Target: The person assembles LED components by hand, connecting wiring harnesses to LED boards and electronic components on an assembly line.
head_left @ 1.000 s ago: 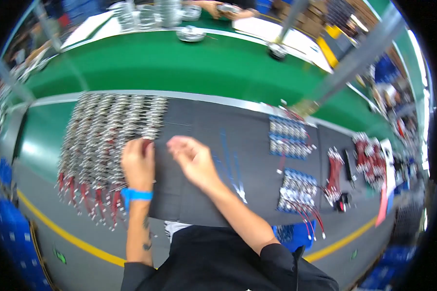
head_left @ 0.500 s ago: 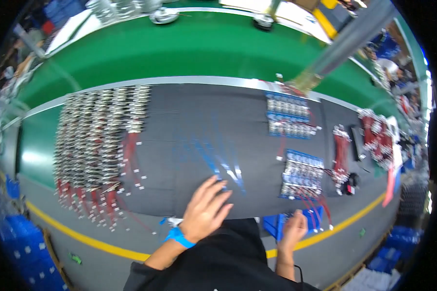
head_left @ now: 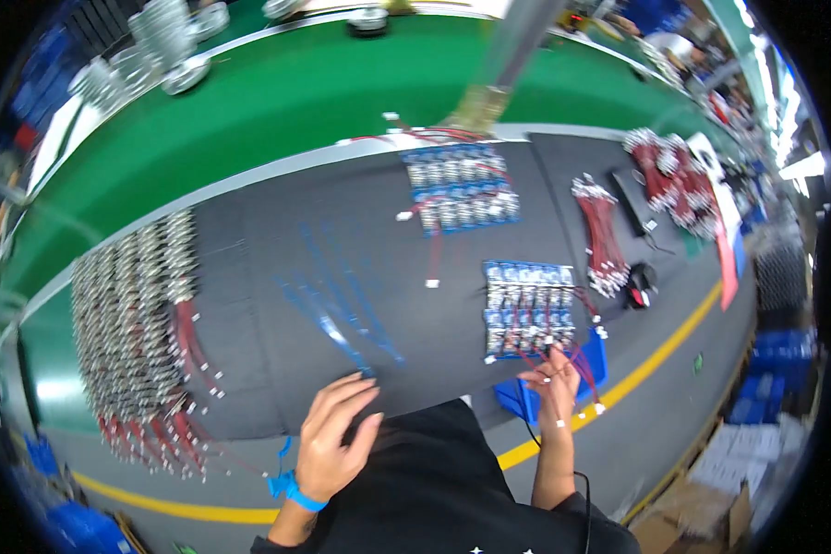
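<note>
My left hand, a blue band round its wrist, hovers at the near edge of the dark mat with its fingers apart, holding nothing. Its fingertips are beside the lower ends of several thin blue strips, which are blurred. My right hand is at the near edge of a blue circuit-board panel, its fingers closed among red wires with white connectors. Some wires cross over the fingers, so the grip is partly hidden. A second board panel lies farther back.
Rows of metallic parts with red wires cover the mat's left end. Bundles of red wires, a black bar-shaped item and a black-and-red item lie right. A blue bin sits below the edge; a metal post rises behind.
The view has swung right, so the mat and boards appear farther left. My right hand has come up to the near panel's wires. My left hand has drawn back nearer the mat's edge.
</note>
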Tool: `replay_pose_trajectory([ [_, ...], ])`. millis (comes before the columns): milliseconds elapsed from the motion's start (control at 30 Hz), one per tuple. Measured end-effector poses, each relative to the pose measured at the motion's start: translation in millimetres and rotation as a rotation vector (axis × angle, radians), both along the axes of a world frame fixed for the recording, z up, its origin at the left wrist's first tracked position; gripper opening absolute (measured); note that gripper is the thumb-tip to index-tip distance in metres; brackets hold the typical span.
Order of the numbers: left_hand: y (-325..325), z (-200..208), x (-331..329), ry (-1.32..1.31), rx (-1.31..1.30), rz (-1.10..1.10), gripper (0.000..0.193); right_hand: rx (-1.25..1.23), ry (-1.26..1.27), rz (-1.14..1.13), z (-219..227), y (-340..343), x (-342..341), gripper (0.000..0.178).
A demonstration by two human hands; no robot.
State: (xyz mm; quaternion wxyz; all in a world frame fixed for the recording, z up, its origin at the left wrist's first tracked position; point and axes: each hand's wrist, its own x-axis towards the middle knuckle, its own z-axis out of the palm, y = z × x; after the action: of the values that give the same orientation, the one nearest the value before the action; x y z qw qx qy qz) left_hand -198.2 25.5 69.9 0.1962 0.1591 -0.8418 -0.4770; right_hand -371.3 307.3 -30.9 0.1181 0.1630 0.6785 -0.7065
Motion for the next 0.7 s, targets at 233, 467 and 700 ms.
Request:
replay_pose_trajectory([
  [233,17,-3,-4,-0.064,0.265,-0.043,0.022,-0.051,0.14,-0.25,36,20,30,0.018],
  [467,15,-13,-16,0.04,0.74,0.076,0.022,-0.201,0.308,-0.111,73,4,12,0.019],
  [700,11,-27,-22,0.004,1.093,-0.109,0.032,-0.116,-0.013,0.293,91,-110,20,0.037],
])
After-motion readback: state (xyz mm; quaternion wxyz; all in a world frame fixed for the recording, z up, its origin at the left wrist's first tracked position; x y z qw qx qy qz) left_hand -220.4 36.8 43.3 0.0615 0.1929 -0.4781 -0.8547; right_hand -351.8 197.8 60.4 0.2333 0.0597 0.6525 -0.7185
